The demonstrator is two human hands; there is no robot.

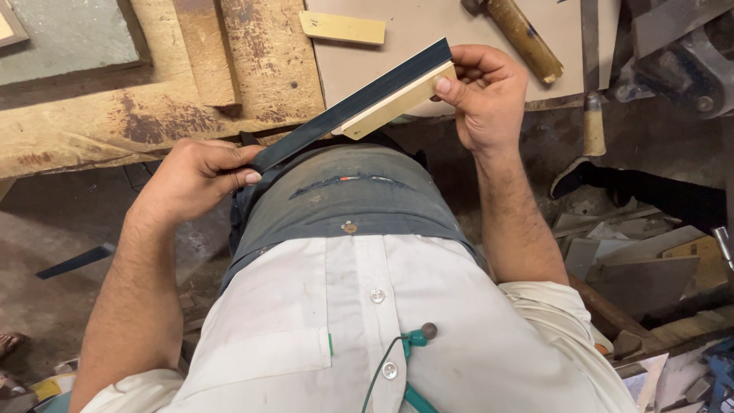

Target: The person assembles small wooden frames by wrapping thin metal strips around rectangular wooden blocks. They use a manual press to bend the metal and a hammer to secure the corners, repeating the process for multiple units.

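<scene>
Dark strip and pale wooden piece lie pressed together, held in the air over the person's waist, just in front of the workbench edge. A small pale rectangular tag lies flat on the board beyond. The right hand is closed on the upper end, thumb and fingers pinching strip and wood together. The left hand is closed around the strip's lower end. Its long axis runs diagonally, from lower left up to upper right.
</scene>
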